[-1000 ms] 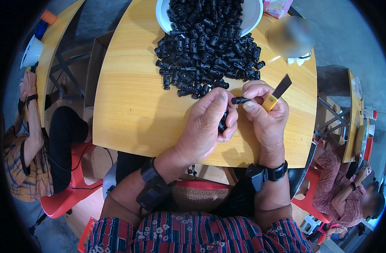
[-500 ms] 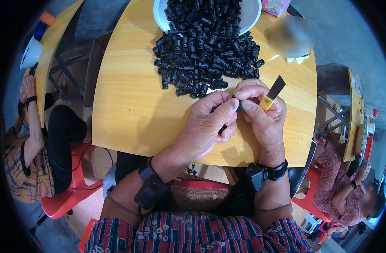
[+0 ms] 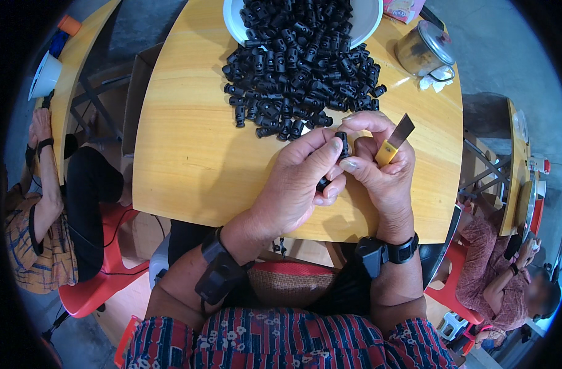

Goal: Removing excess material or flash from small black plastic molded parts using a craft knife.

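Over the table's near half, my left hand [image 3: 302, 169] is closed on a black cord lock [image 3: 343, 142], which stands up between thumb and forefinger. A second small black piece [image 3: 322, 183] shows lower in the same hand, mostly hidden by the fingers. My right hand [image 3: 384, 169] has a knife [image 3: 396, 136] with a yellow handle tucked in its palm, the dark slanted blade pointing up and away. Its thumb and forefinger reach to the cord lock, close to or touching it. Just beyond my hands lies a heap of black cord locks [image 3: 299, 77], spilling from a white basin [image 3: 235, 24].
A metal pot [image 3: 422, 49] with a lid stands at the far right, crumpled tissue [image 3: 437, 81] beside it. Behind it lies a pink packet [image 3: 402, 8]. People sit at other tables left and right. A cardboard box [image 3: 143, 92] stands against the left side of the wooden table [image 3: 182, 154].
The cord lock has turned more upright between my fingers and shows more. My right forefinger has lifted and spread away from the thumb. The knife has shifted slightly down.
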`<move>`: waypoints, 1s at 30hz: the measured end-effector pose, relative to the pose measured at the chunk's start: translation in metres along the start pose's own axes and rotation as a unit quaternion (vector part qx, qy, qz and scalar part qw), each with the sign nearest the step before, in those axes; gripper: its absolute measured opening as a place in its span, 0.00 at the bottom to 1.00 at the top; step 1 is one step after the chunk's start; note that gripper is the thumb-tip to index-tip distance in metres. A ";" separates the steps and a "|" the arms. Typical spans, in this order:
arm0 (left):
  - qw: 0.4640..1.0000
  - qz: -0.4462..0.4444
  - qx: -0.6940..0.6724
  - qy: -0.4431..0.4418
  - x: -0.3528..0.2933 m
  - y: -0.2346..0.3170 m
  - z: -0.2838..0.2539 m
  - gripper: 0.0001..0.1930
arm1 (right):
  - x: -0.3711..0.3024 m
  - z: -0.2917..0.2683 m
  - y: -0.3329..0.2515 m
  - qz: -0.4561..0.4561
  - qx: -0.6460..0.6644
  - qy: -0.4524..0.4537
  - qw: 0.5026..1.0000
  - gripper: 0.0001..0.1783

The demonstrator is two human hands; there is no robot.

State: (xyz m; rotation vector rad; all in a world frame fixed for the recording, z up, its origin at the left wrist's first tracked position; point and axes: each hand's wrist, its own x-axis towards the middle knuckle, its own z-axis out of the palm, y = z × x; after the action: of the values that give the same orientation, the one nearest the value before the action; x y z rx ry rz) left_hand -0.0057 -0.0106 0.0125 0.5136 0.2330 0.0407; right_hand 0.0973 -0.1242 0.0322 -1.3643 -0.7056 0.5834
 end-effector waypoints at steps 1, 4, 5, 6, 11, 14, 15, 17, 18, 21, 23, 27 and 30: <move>1.000 0.000 0.000 0.000 0.000 -0.001 0.000 0.13 | 0.000 0.001 -0.001 0.002 -0.023 0.001 1.000 0.23; 1.000 0.003 0.000 -0.004 0.000 -0.002 -0.001 0.10 | 0.001 0.002 0.000 -0.028 -0.081 0.006 0.996 0.20; 1.000 0.002 -0.019 -0.005 -0.001 -0.001 -0.001 0.10 | 0.002 0.003 0.001 -0.058 -0.115 0.009 0.992 0.18; 0.999 0.002 -0.038 -0.007 -0.001 0.000 -0.001 0.10 | 0.001 0.004 0.001 -0.059 -0.115 0.009 0.992 0.18; 0.999 0.020 -0.029 0.012 0.000 0.000 0.002 0.11 | -0.001 0.000 0.002 -0.038 -0.178 0.042 0.982 0.30; 0.999 0.019 -0.039 0.022 -0.002 0.002 0.004 0.10 | 0.002 0.002 0.005 -0.084 -0.271 -0.002 0.959 0.22; 0.998 0.016 -0.046 0.028 -0.003 0.002 0.004 0.10 | 0.003 0.004 0.006 -0.088 -0.333 -0.009 0.939 0.22; 0.998 0.020 -0.049 0.018 -0.003 0.002 0.001 0.10 | 0.003 0.005 0.008 -0.092 -0.334 -0.017 0.938 0.19; 0.998 0.024 -0.052 0.006 -0.002 0.002 0.000 0.10 | 0.003 0.004 0.009 -0.114 -0.358 -0.021 0.927 0.19; 0.998 0.031 -0.049 0.008 0.001 -0.002 -0.003 0.10 | 0.003 0.005 0.008 -0.142 -0.393 -0.025 0.908 0.19; 0.998 0.032 -0.050 0.010 0.001 -0.003 -0.004 0.09 | 0.003 0.005 0.008 -0.150 -0.404 -0.025 0.902 0.18; 0.998 0.033 -0.041 0.022 0.002 -0.003 -0.003 0.09 | 0.003 0.004 0.007 -0.159 -0.428 -0.025 0.889 0.18; 0.999 0.038 -0.032 0.014 0.002 -0.003 -0.005 0.08 | 0.003 0.004 0.008 -0.161 -0.426 -0.022 0.890 0.19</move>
State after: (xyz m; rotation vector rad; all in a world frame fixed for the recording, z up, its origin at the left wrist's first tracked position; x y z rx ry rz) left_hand -0.0048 -0.0106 0.0069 0.4585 0.2387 0.1291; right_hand 0.0965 -0.1178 0.0246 -1.9770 -1.2843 0.0044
